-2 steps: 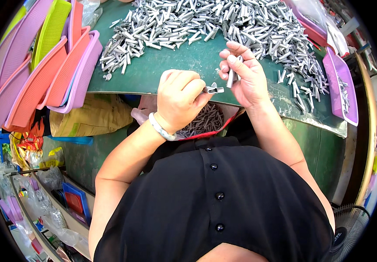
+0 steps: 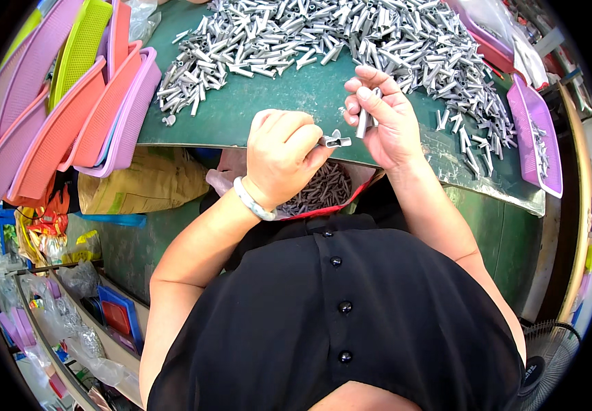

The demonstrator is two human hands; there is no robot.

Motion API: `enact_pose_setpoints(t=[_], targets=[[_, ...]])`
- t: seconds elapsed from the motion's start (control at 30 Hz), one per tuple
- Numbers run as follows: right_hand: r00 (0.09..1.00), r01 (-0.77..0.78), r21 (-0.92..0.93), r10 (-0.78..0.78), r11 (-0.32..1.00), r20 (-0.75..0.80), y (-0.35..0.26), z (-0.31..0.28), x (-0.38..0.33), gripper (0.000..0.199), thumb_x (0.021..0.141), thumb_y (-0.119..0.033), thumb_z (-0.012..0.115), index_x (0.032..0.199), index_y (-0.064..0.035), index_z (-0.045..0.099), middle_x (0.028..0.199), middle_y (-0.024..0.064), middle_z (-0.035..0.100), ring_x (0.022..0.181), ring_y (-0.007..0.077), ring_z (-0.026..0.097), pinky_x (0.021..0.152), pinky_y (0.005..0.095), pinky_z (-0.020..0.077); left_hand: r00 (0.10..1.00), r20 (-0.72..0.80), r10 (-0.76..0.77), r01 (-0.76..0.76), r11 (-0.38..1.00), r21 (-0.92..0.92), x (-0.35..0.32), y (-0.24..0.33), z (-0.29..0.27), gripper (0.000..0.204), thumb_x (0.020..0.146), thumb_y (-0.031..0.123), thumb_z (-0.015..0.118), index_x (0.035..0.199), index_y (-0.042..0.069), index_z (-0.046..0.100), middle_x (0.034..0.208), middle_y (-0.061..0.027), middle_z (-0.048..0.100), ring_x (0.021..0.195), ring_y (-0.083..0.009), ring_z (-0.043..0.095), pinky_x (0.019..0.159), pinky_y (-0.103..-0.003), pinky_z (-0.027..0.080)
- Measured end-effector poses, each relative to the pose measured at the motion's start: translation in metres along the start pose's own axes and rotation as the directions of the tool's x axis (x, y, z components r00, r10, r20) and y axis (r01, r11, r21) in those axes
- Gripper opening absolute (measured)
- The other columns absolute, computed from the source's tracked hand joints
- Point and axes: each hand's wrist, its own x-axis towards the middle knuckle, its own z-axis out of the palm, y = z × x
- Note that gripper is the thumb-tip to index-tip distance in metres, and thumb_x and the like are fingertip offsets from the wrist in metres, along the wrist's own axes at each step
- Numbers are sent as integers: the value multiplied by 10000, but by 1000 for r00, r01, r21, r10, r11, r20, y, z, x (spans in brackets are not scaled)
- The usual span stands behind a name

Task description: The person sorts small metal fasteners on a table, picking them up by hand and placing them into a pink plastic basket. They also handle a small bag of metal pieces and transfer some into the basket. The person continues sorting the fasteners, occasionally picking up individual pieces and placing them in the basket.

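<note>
My left hand (image 2: 282,154), with a pale bangle at the wrist, is closed round a small grey tube piece (image 2: 337,142). The flared, open end of that piece sticks out past my thumb toward the right. To the right and slightly higher, my right hand (image 2: 390,127) pinches another grey tube piece (image 2: 363,123) between thumb and fingers, tilted nearly upright. The two pieces are close but apart. Beyond my hands, a large heap of similar grey tube pieces (image 2: 275,34) spreads over the green table (image 2: 220,113).
Stacked purple, orange and green plastic baskets (image 2: 128,116) stand at the left. A purple basket (image 2: 548,154) with a few pieces sits at the right edge. Below the table's front edge, an open bag (image 2: 323,188) holds many darker pieces. A black fan (image 2: 549,363) is at lower right.
</note>
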Motion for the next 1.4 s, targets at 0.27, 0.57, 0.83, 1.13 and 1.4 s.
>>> enact_pose_setpoints(t=[0.27, 0.57, 0.83, 1.13, 1.4], targets=[[960, -130, -540, 243, 831, 142, -32, 4, -21, 209, 801, -28, 610, 1010, -29, 613, 844, 31, 594, 646, 75, 526, 563, 208, 445, 988, 120, -94, 98, 995, -31, 4, -3, 6, 240, 580, 100, 759, 718, 59, 567, 746, -69, 569, 711, -270, 551, 659, -349, 416], [959, 61, -862, -270, 502, -89, -122, -41, -28, 83, 808, -127, 654, 841, -52, 669, 726, -29, 614, 655, 31, 516, 598, 199, 430, 958, 247, -143, 201, 952, -229, 36, 19, 37, 247, 690, 132, 729, 843, 17, 572, 768, -100, 558, 694, -241, 538, 628, -321, 439], [402, -218, -915, -823, 340, -402, -329, -205, -53, 258, 833, -248, 644, 934, -11, 636, 679, 26, 583, 545, 80, 466, 452, 226, 370, 907, 396, -145, 223, 962, -160, 25, 10, 42, 239, 738, 191, 696, 893, 43, 590, 806, -77, 579, 709, -237, 557, 655, -333, 422], [983, 152, 40, -146, 988, -114, -150, -121, -12, 272, 901, -126, 485, 1132, 16, 476, 838, 110, 573, 705, 193, 555, 609, 319, 476, 890, 419, -180, 370, 821, -434, 41, 33, 59, 159, 766, 90, 677, 880, 2, 608, 768, -71, 590, 669, -132, 555, 623, -255, 458], [985, 155, -24, -153, 988, 82, -29, -17, -5, 270, 909, -86, 482, 1171, -24, 479, 964, 90, 590, 877, 144, 552, 797, 280, 462, 723, 447, -526, 690, 550, -470, 49, 30, 57, 171, 753, 92, 723, 826, -8, 606, 711, -12, 601, 622, -56, 525, 567, -194, 440]])
